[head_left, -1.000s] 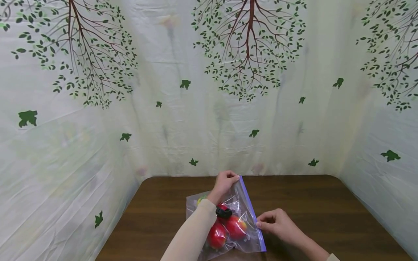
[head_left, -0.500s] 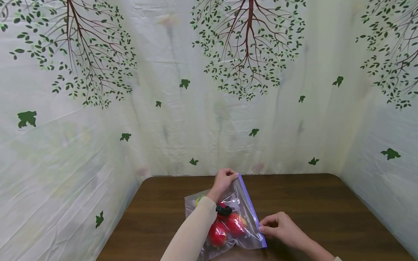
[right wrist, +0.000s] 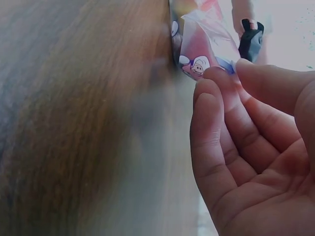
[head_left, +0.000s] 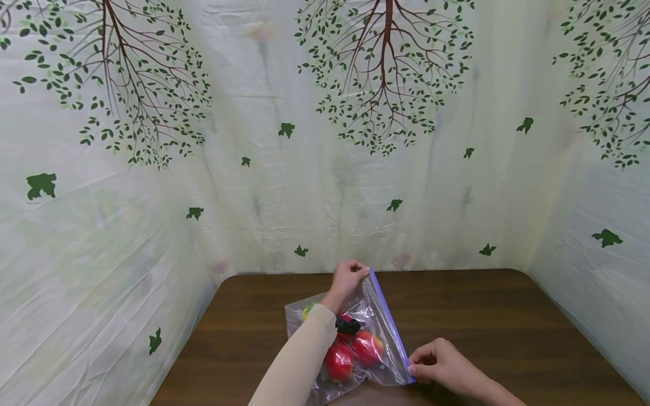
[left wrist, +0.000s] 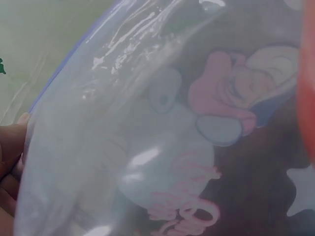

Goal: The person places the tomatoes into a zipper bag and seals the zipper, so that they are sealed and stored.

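Note:
A clear zip bag (head_left: 299, 321) holds red round fruits (head_left: 338, 362) with yellow patches and something yellow-green (head_left: 307, 311). Along its right side runs a blue-purple zip strip (head_left: 390, 324). My left hand (head_left: 346, 283) pinches the strip's far end, its forearm crossing over the bag. At the near end, my right hand (head_left: 448, 366) pinches the strip between thumb and forefinger. Printed cartoon figures (left wrist: 231, 93) fill the left wrist view, where only a few left fingers (left wrist: 12, 142) show at the edge. In the right wrist view, thumb and fingertips (right wrist: 246, 66) meet at the bag's corner.
The bag is over a dark brown wooden table (head_left: 487, 316) with rounded far corners. White cloth (head_left: 345, 225) printed with trees and green leaves hangs behind and on both sides. A black band (head_left: 347, 325) circles the left wrist.
My right hand has slid along the zip strip toward its near end. My left hand keeps its pinch on the far end, and the bag has shifted slightly.

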Demonstrator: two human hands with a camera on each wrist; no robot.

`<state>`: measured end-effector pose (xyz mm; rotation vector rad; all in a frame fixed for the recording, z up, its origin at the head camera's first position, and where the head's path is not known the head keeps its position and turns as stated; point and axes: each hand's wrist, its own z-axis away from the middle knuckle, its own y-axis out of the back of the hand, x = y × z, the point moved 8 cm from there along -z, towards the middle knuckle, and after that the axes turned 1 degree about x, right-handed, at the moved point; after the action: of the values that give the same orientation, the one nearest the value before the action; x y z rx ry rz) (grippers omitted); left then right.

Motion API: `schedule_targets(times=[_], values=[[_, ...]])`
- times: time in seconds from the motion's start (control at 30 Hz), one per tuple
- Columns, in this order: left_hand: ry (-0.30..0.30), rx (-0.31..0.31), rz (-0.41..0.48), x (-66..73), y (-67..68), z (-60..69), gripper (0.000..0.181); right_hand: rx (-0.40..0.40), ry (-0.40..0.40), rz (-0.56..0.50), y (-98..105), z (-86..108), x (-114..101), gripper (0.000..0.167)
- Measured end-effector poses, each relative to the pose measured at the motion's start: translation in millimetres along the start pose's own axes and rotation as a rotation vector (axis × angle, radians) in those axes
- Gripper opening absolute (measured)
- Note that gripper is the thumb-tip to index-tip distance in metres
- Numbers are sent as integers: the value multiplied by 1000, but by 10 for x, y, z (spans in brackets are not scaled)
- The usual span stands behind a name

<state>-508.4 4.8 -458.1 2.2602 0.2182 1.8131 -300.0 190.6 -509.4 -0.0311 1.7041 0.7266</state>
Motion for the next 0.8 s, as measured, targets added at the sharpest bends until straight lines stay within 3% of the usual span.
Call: schedule_targets(times=[0.23, 0.47, 0.8], values=[[-7, -22, -51, 49, -68, 15, 11, -35, 15, -33, -14, 35, -21, 12], [-61, -55, -50, 237, -178, 62, 11, -54, -9, -72, 19, 43, -67, 14], [-107, -91, -25, 409, -368, 108, 11, 142, -107, -148, 228, -93, -20, 20]])
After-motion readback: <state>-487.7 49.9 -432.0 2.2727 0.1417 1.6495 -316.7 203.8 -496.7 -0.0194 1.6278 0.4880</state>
